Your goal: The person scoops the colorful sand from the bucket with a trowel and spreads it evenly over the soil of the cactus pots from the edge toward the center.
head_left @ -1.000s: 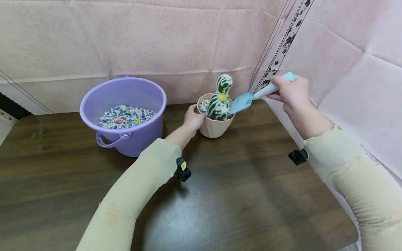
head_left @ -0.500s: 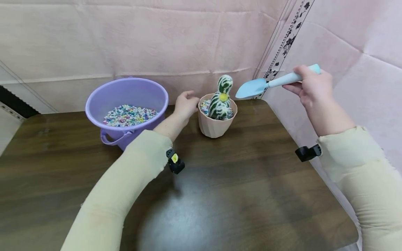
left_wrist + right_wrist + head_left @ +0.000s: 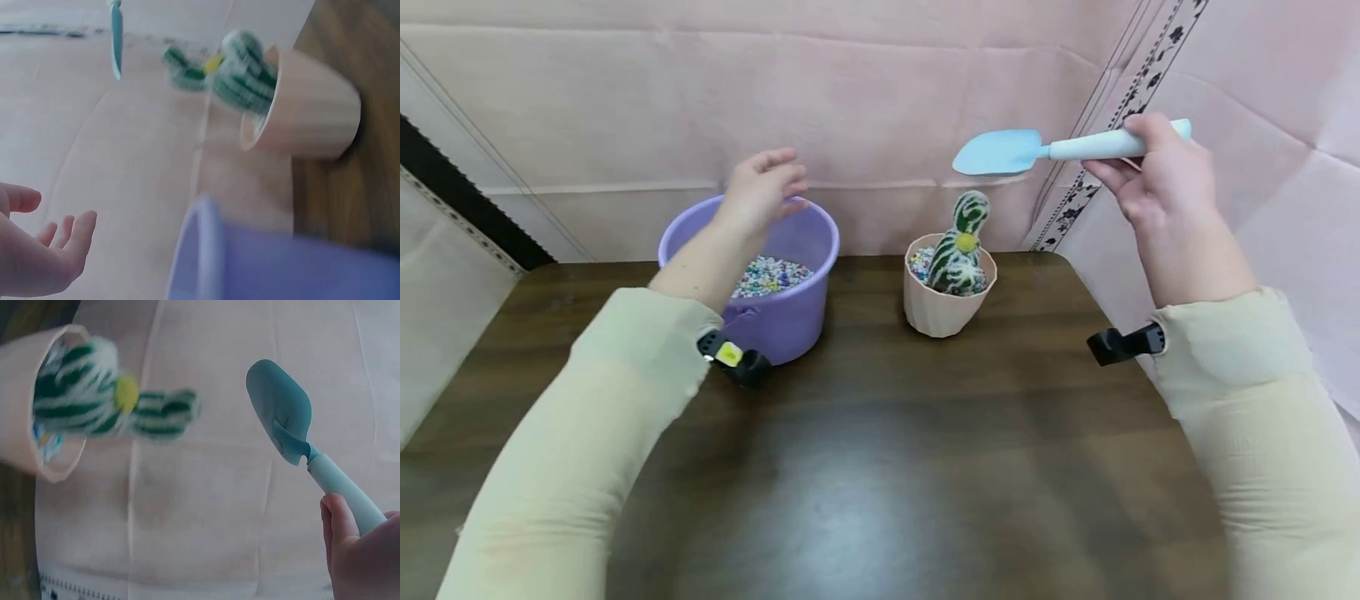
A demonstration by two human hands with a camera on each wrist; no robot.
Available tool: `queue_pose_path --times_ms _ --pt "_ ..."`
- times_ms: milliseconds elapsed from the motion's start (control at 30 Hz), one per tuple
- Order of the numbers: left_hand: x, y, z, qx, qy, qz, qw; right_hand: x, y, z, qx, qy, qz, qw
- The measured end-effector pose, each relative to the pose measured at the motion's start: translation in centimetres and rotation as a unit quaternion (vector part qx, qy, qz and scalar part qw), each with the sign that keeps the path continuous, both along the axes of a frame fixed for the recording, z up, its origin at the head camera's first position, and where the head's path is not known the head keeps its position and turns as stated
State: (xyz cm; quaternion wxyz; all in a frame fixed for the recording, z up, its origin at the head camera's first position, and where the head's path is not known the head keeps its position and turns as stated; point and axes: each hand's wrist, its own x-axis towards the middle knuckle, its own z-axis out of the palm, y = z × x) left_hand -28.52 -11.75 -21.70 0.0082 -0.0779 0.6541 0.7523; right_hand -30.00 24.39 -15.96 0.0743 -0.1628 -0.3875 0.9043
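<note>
— What's in your right hand (image 3: 1157, 179)?

— My fingers are curled round the pale handle of the blue trowel (image 3: 1000, 152). It looks light, stiff and smooth, so I judge the handle end the best grip. Its blade hangs above the cactus pot (image 3: 950, 300).

— And your left hand (image 3: 763, 196)?

— Loose-fingered, empty, over the purple bucket (image 3: 790, 321) on the desk (image 3: 880, 467)

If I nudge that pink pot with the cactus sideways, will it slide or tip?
The pink pot narrows toward its base, and the cactus stands tall above the rim, so a high push may tip it. The pebbles inside probably add weight low down; a low push likely slides it.
</note>
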Motion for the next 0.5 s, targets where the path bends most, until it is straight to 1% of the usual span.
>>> queue_pose_path --times_ms 100,200,333,500 --pt "0.4 -2.2 0.3 0.015 0.007 0.010 0.9998 -0.6 -1.9 0.0 0.012 -0.001 0.014 1.000" --pt "0.7 -4.5 0.1 0.019 0.007 0.021 0.9996 -1.1 -4.2 -0.3 0.025 0.002 0.025 0.999" --pt "0.9 -7.2 -0.8 0.026 0.003 0.046 0.9986 -1.6 -7.6 -1.0 0.052 0.012 0.049 0.997" --pt "1.4 -9.7 -2.2 0.017 -0.021 0.077 0.9967 -1.5 -11.1 -2.4 0.107 0.018 0.087 0.990"
